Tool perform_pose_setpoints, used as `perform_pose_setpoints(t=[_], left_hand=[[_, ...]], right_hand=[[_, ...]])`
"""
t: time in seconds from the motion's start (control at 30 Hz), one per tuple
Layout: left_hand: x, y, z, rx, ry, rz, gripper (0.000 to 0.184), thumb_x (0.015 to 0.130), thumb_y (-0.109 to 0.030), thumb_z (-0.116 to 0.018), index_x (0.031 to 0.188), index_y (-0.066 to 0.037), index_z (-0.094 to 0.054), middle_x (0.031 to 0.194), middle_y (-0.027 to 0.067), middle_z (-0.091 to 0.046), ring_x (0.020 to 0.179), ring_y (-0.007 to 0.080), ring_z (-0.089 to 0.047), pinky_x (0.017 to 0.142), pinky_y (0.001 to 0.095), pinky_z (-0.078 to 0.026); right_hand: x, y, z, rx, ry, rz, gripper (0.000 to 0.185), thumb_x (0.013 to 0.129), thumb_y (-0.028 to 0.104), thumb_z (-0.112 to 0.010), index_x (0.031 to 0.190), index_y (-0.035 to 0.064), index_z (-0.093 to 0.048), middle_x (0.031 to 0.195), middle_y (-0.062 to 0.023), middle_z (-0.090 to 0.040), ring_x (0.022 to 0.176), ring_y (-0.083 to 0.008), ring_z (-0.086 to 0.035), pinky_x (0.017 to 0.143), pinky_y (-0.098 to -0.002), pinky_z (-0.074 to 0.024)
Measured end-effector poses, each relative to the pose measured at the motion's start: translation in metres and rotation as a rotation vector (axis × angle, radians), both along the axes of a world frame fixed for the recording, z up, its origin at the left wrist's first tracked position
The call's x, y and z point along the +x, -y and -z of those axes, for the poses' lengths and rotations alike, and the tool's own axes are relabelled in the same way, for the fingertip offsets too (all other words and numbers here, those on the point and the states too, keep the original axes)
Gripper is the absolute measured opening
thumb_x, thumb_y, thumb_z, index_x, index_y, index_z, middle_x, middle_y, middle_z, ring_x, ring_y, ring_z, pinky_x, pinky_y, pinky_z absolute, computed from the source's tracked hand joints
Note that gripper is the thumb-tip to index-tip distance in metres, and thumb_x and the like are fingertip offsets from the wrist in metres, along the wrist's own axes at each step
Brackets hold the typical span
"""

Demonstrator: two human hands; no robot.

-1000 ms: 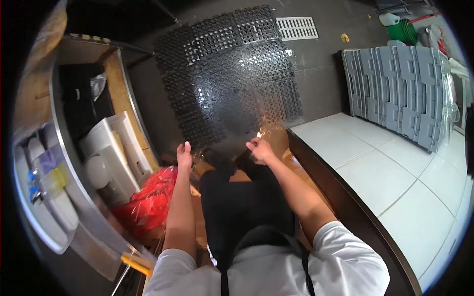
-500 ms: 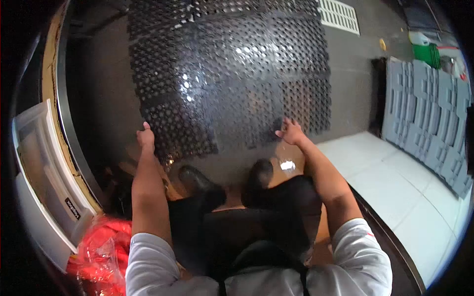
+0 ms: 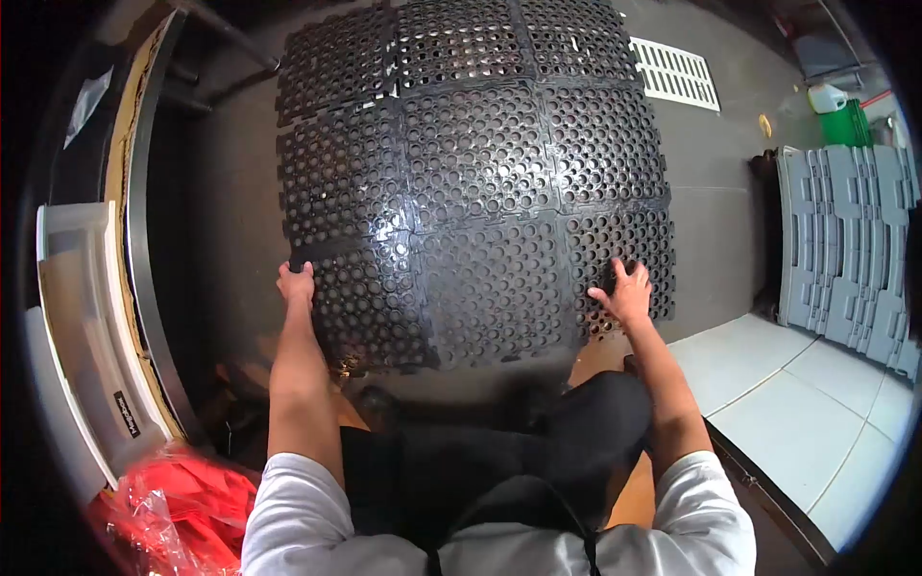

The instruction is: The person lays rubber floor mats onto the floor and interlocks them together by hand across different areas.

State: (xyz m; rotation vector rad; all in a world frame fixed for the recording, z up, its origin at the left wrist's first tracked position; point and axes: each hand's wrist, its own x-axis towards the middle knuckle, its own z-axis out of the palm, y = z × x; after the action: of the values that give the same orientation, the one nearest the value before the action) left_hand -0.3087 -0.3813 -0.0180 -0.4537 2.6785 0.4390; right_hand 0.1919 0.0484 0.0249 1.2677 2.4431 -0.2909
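Note:
A black rubber mat (image 3: 480,154) of joined square sections, full of round holes and shiny with wet patches, covers much of the floor. At its left edge is my left hand (image 3: 296,284), fingers bent close to the border; whether they pinch the edge is hard to make out. My right hand (image 3: 626,290) hovers over or rests on the mat's lower right section, with thumb and fingers spread and nothing between them.
Stacked grey crates (image 3: 845,250) stand at the right beside white floor tiles (image 3: 788,403). A white drain grate (image 3: 674,74) lies beyond the mat. To the left are plastic boxes (image 3: 82,317) and a red bag (image 3: 182,504). A green bucket (image 3: 845,125) is at upper right.
The view has come down closer over the mat. Both hands have moved forward and farther apart, the left to the mat's left edge and the right over its right section.

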Motion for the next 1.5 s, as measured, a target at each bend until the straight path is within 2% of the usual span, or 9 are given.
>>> perform_pose_setpoints(t=[0.2, 0.47, 0.87, 0.9, 1.13, 1.2, 1.33, 1.43, 1.5], left_hand=[[0.007, -0.003, 0.004, 0.025, -0.051, -0.028, 0.068, 0.088, -0.033, -0.074, 0.145, -0.014, -0.042, 0.142, 0.0207, -0.043, 0.128, 0.0377, -0.049, 0.106, 0.0467, -0.043], [0.013, 0.007, 0.021, -0.022, -0.085, -0.025, 0.070, 0.088, -0.034, -0.074, 0.147, -0.019, -0.040, 0.146, 0.0127, -0.042, 0.133, 0.0346, -0.045, 0.107, 0.0529, -0.040], [0.021, 0.024, 0.013, 0.091, -0.116, 0.160, 0.078, 0.081, -0.021, -0.079, 0.148, -0.010, -0.041, 0.144, 0.0178, -0.043, 0.132, 0.0355, -0.045, 0.113, 0.0417, -0.038], [0.019, 0.025, 0.015, 0.072, -0.121, 0.181, 0.079, 0.081, -0.021, -0.079, 0.148, -0.010, -0.041, 0.144, 0.0182, -0.043, 0.133, 0.0358, -0.044, 0.113, 0.0417, -0.037], [0.039, 0.022, -0.001, 0.187, -0.096, 0.130, 0.090, 0.081, -0.028, -0.080, 0.153, -0.005, -0.030, 0.152, 0.0210, -0.038, 0.141, 0.0372, -0.036, 0.117, 0.0423, -0.031], [0.063, 0.015, -0.007, 0.026, -0.076, 0.099, 0.092, 0.083, -0.031, -0.078, 0.154, -0.003, -0.026, 0.156, 0.0208, -0.032, 0.143, 0.0365, -0.032, 0.118, 0.0424, -0.030], [0.090, 0.032, 0.017, -0.088, -0.049, 0.058, 0.094, 0.083, -0.031, -0.078, 0.154, -0.002, -0.025, 0.157, 0.0204, -0.030, 0.144, 0.0356, -0.032, 0.118, 0.0427, -0.030], [0.090, 0.043, 0.015, -0.033, -0.072, 0.065, 0.092, 0.082, -0.031, -0.080, 0.153, -0.002, -0.029, 0.155, 0.0198, -0.033, 0.141, 0.0361, -0.036, 0.117, 0.0427, -0.032], [0.088, 0.042, 0.003, -0.004, -0.064, 0.064, 0.089, 0.081, -0.030, -0.081, 0.151, -0.002, -0.033, 0.153, 0.0200, -0.035, 0.139, 0.0366, -0.038, 0.116, 0.0428, -0.033]], right_hand=[[-0.002, -0.004, 0.007, -0.034, -0.069, 0.035, 0.092, 0.069, 0.067, -0.076, 0.142, 0.0204, -0.045, 0.145, -0.0337, -0.030, 0.136, -0.0486, -0.030, 0.107, -0.0576, -0.0362], [0.002, 0.004, 0.002, -0.028, -0.138, 0.030, 0.096, 0.067, 0.065, -0.078, 0.142, 0.0167, -0.043, 0.144, -0.0385, -0.029, 0.132, -0.0533, -0.036, 0.107, -0.0541, -0.0398], [0.000, -0.005, 0.016, -0.042, -0.084, 0.026, 0.098, 0.067, 0.074, -0.074, 0.142, 0.0178, -0.045, 0.144, -0.0393, -0.029, 0.136, -0.0524, -0.031, 0.105, -0.0572, -0.0391], [-0.002, -0.004, 0.011, -0.038, -0.080, 0.006, 0.098, 0.069, 0.072, -0.073, 0.141, 0.0125, -0.045, 0.140, -0.0416, -0.031, 0.130, -0.0550, -0.036, 0.106, -0.0563, -0.0390], [0.000, -0.013, -0.004, -0.154, 0.017, 0.003, 0.102, 0.068, 0.074, -0.072, 0.146, 0.0158, -0.041, 0.143, -0.0375, -0.030, 0.136, -0.0516, -0.031, 0.108, -0.0571, -0.0357], [0.004, -0.028, -0.012, -0.229, 0.047, -0.016, 0.091, 0.077, 0.068, -0.068, 0.147, 0.0178, -0.040, 0.144, -0.0317, -0.036, 0.136, -0.0494, -0.034, 0.108, -0.0562, -0.0362], [0.043, -0.085, 0.044, 0.249, -0.375, 0.600, 0.081, 0.083, 0.067, -0.062, 0.140, 0.0108, -0.048, 0.133, -0.0296, -0.047, 0.126, -0.0465, -0.047, 0.105, -0.0513, -0.0405], [0.065, -0.114, 0.051, 0.128, -0.087, 0.660, 0.082, 0.086, 0.066, -0.060, 0.138, 0.0050, -0.045, 0.131, -0.0284, -0.049, 0.124, -0.0451, -0.049, 0.103, -0.0517, -0.0426], [0.062, -0.111, 0.049, 0.117, -0.150, 0.687, 0.081, 0.085, 0.067, -0.059, 0.136, 0.0051, -0.045, 0.130, -0.0279, -0.050, 0.122, -0.0449, -0.051, 0.102, -0.0519, -0.0434]])
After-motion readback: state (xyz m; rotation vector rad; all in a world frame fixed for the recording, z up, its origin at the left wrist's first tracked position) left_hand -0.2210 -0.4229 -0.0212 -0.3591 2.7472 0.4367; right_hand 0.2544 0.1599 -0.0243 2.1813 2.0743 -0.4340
